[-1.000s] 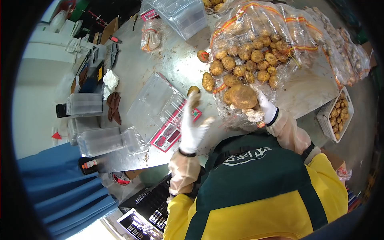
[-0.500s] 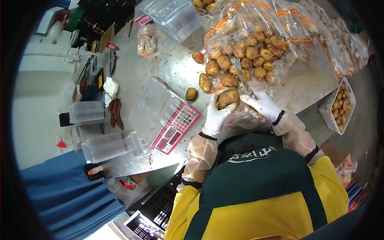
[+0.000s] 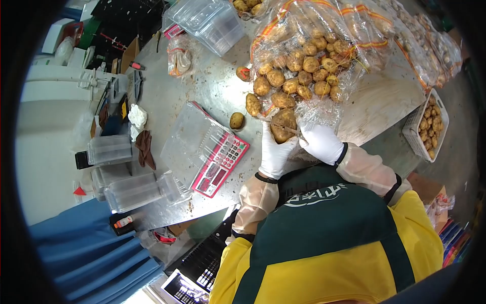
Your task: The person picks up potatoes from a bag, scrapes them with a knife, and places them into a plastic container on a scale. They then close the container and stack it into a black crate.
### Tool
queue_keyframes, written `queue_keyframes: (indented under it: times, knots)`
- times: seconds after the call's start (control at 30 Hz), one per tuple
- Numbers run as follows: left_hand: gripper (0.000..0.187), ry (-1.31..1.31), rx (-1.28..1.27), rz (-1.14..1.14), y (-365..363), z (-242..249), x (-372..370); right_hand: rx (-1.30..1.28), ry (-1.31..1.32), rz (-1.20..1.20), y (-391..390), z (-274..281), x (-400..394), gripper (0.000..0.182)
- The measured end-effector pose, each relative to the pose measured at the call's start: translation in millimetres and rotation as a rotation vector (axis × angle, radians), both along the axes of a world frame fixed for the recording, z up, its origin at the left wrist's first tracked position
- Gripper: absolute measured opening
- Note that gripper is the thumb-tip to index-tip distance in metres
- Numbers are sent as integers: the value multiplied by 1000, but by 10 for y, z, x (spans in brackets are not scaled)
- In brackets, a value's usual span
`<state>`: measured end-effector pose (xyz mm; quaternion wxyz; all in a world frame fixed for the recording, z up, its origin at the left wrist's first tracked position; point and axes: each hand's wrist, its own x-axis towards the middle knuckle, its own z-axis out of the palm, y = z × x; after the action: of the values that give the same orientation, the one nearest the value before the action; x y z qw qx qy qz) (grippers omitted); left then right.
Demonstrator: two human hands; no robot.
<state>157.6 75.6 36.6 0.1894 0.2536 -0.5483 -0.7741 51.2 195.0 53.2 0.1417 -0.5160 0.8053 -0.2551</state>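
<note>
In a white glove, my left hand (image 3: pixel 276 154) grips a large brown potato (image 3: pixel 282 121) from its left and lower side. My right hand (image 3: pixel 322 144), also gloved, has its fingers drawn together at the potato's right edge. A thin line crosses the potato near those fingertips; I cannot tell what the right fingers hold. Just beyond the hands, loose potatoes (image 3: pixel 304 77) spill from a clear plastic bag (image 3: pixel 318 112) with red-and-yellow bands. One single potato (image 3: pixel 236 120) lies on the metal table, left of my hands.
A pink-and-white digital scale (image 3: pixel 221 164) carries a clear plastic container (image 3: pixel 185 139). Stacked clear tubs (image 3: pixel 215 30) stand at the back, and more clear containers (image 3: pixel 132 192) at the left. A white crate of potatoes (image 3: pixel 412 129) is beyond the table's right edge.
My right hand has turned and closed its fingers against the potato's side; before, they were stretched out. The left hand still holds the potato. The whole view has shifted slightly.
</note>
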Motion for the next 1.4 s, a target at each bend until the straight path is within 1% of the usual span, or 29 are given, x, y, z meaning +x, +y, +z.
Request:
queue_keyframes:
  times: [0.1, 0.2, 0.3, 0.37, 0.43, 0.53, 0.57, 0.67, 0.7, 0.77, 0.8, 0.83, 0.87, 0.9, 0.93, 1.0, 1.03, 1.13, 1.17, 1.27, 1.3, 1.4]
  knots:
    - [65, -19, 52, -3, 3, 29, 19, -47, -29, 26, 22, -39, -1, 49]
    - [64, -34, 50, -17, -13, 11, 11, 177, -209, -14, -47, 37, -104, 49]
    - [66, 3, 50, 20, -9, 3, -16, 149, -157, -105, -82, -16, -205, 50]
    - [67, 22, 54, 63, 4, 7, -5, 71, -96, -36, -62, 8, -49, 49]
    - [67, -1, -34, 50, -28, -37, 5, -55, -34, -8, -60, -45, 11, 49]
    - [68, -39, -145, 34, -36, 2, -15, 136, -125, -54, -100, 59, -170, 51]
    - [68, -50, -181, 31, -32, 28, -17, 134, -121, -51, -109, 105, -158, 51]
    - [67, 26, -120, 77, -37, -41, -13, 35, -55, 6, -80, -13, 17, 50]
    - [66, 16, -148, 72, -37, -19, -23, 60, -55, 1, -87, 29, 17, 43]
    - [64, -8, -204, 62, -25, 73, -39, 89, -162, -97, -111, 36, -148, 38]
    - [64, -8, -42, 52, -21, 132, -34, 104, -216, -144, -131, 11, -288, 35]
    - [63, -8, 118, 45, -22, 199, -24, -65, -257, -211, -167, -35, -428, 30]
    - [62, -5, 276, 36, -33, 235, -11, 89, -251, -312, -137, -29, -529, 31]
    - [50, 53, 319, 8, -44, 203, 25, 39, -293, -290, -132, -35, -529, 30]
    - [47, 71, 515, 35, -78, 175, 36, -9, -336, -268, -113, -46, -507, 30]
    - [45, 105, 908, 85, -166, 98, 26, -87, -260, -176, -133, -55, -365, 30]
    - [50, 77, 780, 39, -190, -7, 41, -126, -222, -131, -153, -46, -299, 31]
    - [49, 81, 943, 70, -230, -210, 31, 51, -60, -105, -212, 64, -197, 35]
    - [47, 120, 950, 32, -248, -246, 56, -29, -42, -95, -201, 39, -139, 37]
    - [42, 3, 879, 304, -217, -177, 9, -39, 88, -29, -147, 22, -12, 39]
    - [38, 23, 879, 329, -239, -245, 36, 11, 121, 36, -138, -27, 3, 55]
    - [46, 38, 762, 308, -302, -398, 27, -73, 122, 113, -114, -77, 122, 57]
